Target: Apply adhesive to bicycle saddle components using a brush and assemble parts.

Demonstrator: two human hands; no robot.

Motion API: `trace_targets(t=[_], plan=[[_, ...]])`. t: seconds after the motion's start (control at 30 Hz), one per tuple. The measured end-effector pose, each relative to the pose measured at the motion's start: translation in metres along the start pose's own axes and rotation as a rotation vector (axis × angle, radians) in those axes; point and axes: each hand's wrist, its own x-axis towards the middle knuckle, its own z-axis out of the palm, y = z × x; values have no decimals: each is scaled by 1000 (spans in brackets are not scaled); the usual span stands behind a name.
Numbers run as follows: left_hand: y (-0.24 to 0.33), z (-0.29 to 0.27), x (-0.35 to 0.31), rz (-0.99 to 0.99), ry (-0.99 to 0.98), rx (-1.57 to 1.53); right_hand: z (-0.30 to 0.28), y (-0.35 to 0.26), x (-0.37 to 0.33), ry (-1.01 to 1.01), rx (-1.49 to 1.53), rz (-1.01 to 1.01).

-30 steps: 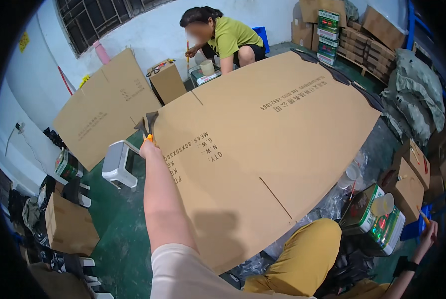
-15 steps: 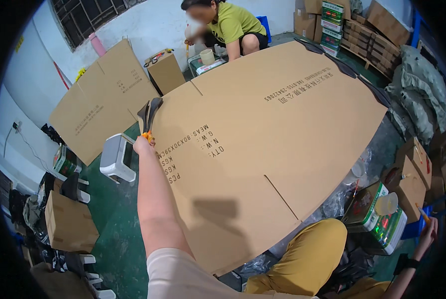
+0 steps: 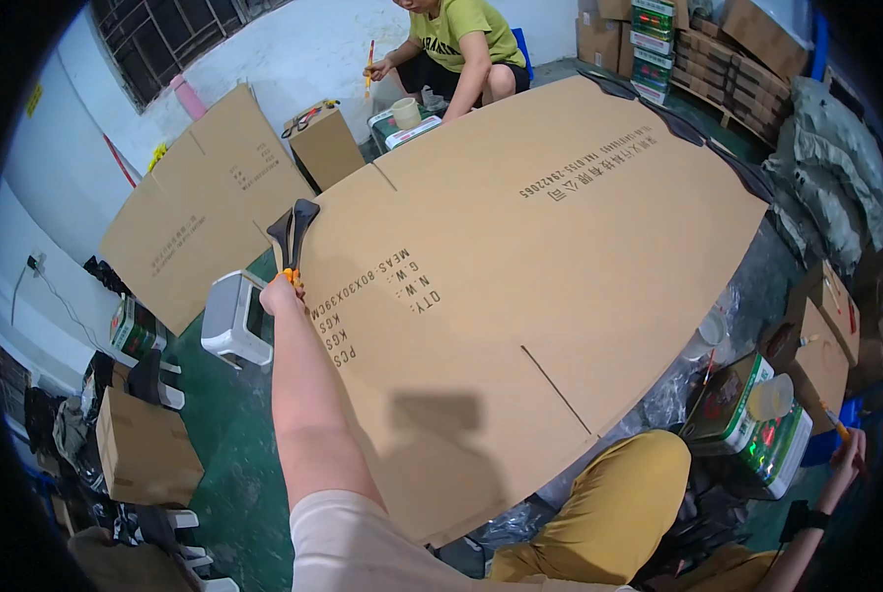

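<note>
In the head view, the left hand (image 3: 280,294) pinched a forked black piece (image 3: 304,219) at the cardboard sheet's (image 3: 560,266) ten-o'clock edge, its prongs newly straightened, so pointing near twelve; the right hand (image 3: 849,456), at four, clasped a brush (image 3: 837,426).

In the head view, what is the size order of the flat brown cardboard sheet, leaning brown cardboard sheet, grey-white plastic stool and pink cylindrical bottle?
Flat cardboard sheet
Leaning cardboard sheet
Plastic stool
Pink bottle
</note>
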Motion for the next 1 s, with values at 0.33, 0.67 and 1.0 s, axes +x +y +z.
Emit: trace_targets(t=[0.33, 0.67, 1.0], plan=[[-1, -3, 6, 81, -38, 198, 1, 16, -4, 19, -26, -7], [1, -5, 12, 113, -91, 480, -2, 38, 0, -49, 18, 65], [2, -3, -4, 278, -124, 573, 1, 46, -1, -37, -19, 2]])
